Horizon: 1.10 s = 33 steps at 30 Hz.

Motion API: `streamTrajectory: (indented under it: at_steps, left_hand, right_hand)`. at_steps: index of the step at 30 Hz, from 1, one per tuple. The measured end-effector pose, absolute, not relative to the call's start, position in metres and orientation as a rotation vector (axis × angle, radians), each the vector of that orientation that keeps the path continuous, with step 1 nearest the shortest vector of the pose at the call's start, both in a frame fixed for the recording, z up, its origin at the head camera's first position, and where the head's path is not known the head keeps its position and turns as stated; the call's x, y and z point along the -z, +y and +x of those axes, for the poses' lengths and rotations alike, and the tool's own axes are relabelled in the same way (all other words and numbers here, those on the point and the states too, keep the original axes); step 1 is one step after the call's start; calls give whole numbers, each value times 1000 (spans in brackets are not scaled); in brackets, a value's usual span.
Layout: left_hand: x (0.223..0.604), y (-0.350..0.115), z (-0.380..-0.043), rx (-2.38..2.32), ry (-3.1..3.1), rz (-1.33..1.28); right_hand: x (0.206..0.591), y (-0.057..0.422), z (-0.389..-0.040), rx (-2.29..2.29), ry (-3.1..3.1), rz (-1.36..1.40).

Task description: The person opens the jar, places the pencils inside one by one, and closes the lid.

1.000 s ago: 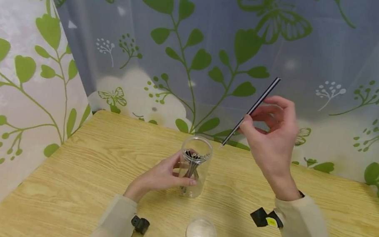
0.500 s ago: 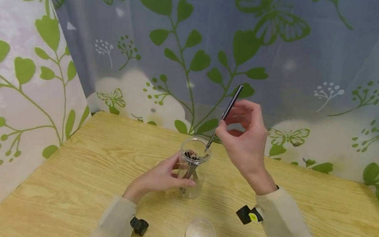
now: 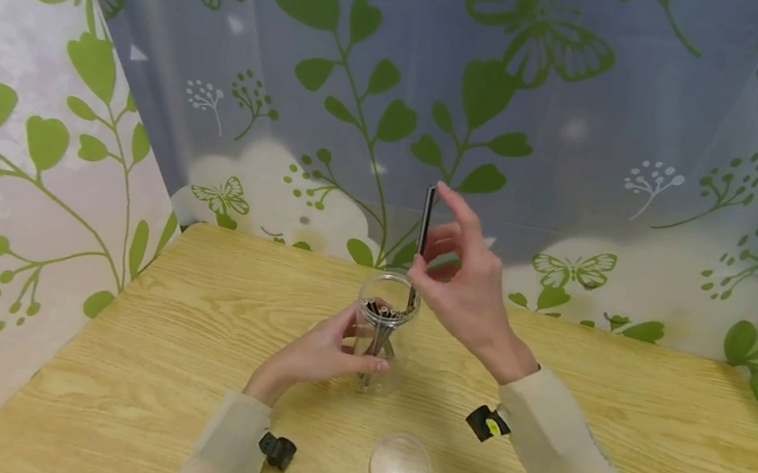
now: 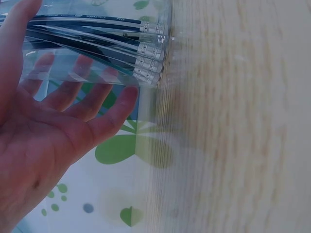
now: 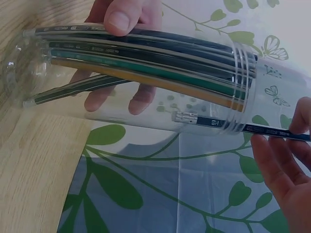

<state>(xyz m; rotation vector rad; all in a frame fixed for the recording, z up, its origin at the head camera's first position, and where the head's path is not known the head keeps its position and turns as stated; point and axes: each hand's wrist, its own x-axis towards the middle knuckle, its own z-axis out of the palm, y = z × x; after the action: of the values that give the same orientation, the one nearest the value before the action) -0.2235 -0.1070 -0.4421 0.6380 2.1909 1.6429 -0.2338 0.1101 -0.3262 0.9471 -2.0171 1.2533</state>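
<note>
Around a clear plastic jar (image 3: 391,376) curl the fingers and thumb of my left hand (image 3: 320,355); the jar stands upright on the table. Several pencils (image 5: 146,58) lean inside it, mostly dark, one green and one orange-yellow, with metal ferrules at the bottom in the left wrist view. Above the open rim, my right hand (image 3: 464,290) pinches a dark striped pencil (image 3: 425,223) held nearly upright. Its silver ferrule end (image 5: 184,117) hangs inside the upper jar, apart from the other pencils. The index fingertip is near the pencil's top.
A round clear lid (image 3: 400,468) lies on the wooden table (image 3: 167,402) in front of the jar. Behind the table's back edge hangs a leaf-and-butterfly patterned curtain (image 3: 368,125), with a similar light one at the left.
My right hand has moved left with the pencil, turned it from slanted to nearly upright and lowered its end into the jar. The left hand and jar have stayed in place.
</note>
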Motion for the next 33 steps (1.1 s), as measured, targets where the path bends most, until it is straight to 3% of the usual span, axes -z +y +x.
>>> streamTrajectory:
  at_steps: [33]
  left_hand:
    - [442, -108, -222, -1644, 2172, 637]
  right_hand:
    - [339, 106, -229, -1145, -2348, 1190]
